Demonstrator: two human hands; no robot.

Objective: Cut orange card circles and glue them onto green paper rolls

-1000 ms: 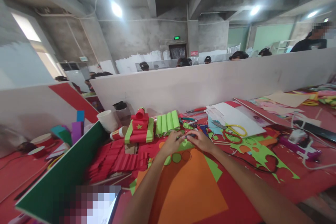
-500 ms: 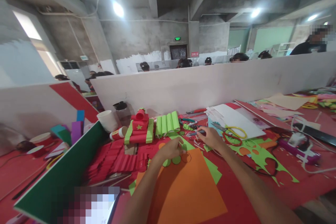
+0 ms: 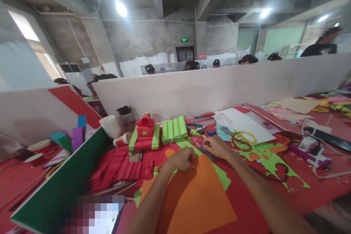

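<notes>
My left hand point(image 3: 185, 159) has its fingers curled down at the top edge of an orange paper sheet point(image 3: 197, 197), beside a small thin ring. What its fingertips hold, if anything, is too small to tell. To the right, my right hand point(image 3: 215, 147) is bent with thumb and forefinger close together, just above a dark slim tool point(image 3: 206, 152) lying slanted past the sheet's upper corner. Whether the fingertips touch it is unclear. Green paper point(image 3: 223, 177) shows under the orange sheet.
Scissors with yellow handles point(image 3: 245, 137) and cut green paper point(image 3: 274, 164) lie right. Behind my hands stand green rolls point(image 3: 174, 128) and a red paper model point(image 3: 144, 131). A dark green board point(image 3: 65, 179) borders the left. People sit beyond a white partition point(image 3: 175, 89).
My left hand has moved right and down, over the green circles. My right hand has shifted slightly down, and the dark tool now lies slanted below its fingers.
</notes>
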